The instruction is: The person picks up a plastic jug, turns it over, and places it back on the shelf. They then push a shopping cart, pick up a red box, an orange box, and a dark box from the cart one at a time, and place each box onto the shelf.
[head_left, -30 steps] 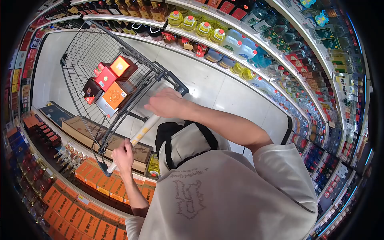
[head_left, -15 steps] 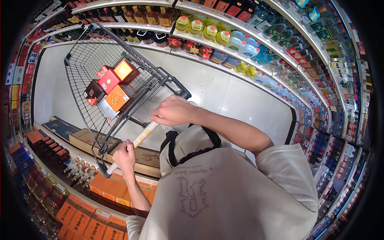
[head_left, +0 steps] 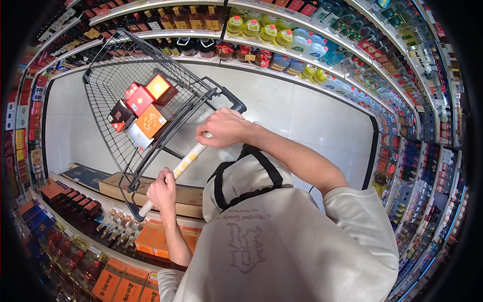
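A wire shopping cart (head_left: 108, 123) stands ahead, its pale handlebar (head_left: 187, 161) running diagonally toward me. My left hand (head_left: 163, 190) is wrapped round the handlebar near its lower end. Round the upper end closes my right hand (head_left: 221, 128). Several boxes lie in the cart: an orange box (head_left: 151, 122), a red box (head_left: 140, 101), a red box with a bright yellow-orange top (head_left: 158, 87), a dark box (head_left: 120, 114) and a silver-grey box (head_left: 138, 136). My palms and some fingertips are hidden.
Shelves of dark bottles (head_left: 181, 20) and jugs of yellow liquid (head_left: 251, 28) curve along the far side. Cartons (head_left: 188, 199) and orange boxes (head_left: 151, 239) line the near shelf. Pale floor tiles (head_left: 314, 123) stretch between them. A beige bag (head_left: 251, 178) hangs at my front.
The view has shifted slightly, with cart, hands and shelves now a little farther right in the frame. Both hands keep their hold on the handlebar, and the boxes remain in the cart.
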Available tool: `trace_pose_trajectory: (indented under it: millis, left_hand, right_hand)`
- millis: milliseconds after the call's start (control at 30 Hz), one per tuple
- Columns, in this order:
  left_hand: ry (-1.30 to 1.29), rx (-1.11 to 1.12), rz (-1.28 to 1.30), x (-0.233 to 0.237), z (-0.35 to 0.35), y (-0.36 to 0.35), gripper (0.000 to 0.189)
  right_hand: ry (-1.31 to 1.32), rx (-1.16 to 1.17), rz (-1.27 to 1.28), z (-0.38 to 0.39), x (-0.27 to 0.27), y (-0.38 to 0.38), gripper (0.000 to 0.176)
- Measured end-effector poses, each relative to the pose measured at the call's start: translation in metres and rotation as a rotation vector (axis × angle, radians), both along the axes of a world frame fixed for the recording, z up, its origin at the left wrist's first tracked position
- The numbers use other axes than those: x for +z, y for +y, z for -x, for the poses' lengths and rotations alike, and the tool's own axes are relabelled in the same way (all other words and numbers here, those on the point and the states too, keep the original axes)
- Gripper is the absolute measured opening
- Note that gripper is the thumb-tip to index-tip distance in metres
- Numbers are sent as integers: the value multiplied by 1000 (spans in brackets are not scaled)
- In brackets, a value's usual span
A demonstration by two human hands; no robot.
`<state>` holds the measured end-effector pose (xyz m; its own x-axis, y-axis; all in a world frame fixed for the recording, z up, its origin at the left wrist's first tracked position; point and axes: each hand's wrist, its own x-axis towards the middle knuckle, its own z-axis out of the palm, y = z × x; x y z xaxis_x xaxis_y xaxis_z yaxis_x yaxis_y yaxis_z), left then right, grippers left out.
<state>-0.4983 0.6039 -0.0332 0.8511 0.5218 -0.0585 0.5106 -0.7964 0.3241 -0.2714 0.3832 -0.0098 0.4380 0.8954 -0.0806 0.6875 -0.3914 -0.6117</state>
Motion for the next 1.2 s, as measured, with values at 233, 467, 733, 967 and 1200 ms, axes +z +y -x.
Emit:
trace_pose_trajectory:
  millis: [233, 467, 733, 967, 1200]
  left_hand:
    - [-78, -11, -83, 7, 3, 26, 43]
    - [-146, 14, -111, 8, 1, 44, 41]
    - [-207, 22, -128, 6, -10, 68, 38]
    - [-174, 69, -138, 8, -22, 90, 37]
    - [-183, 77, -56, 10, -33, 113, 32]
  right_hand:
    - [48, -7, 59, 9, 1, 31, 35]
    - [116, 25, 128, -1, 7, 58, 35]
    - [186, 76, 99, -19, 13, 91, 29]
    - [-22, -119, 55, -14, 2, 121, 26]
    - [325, -69, -4, -46, 17, 148, 11]
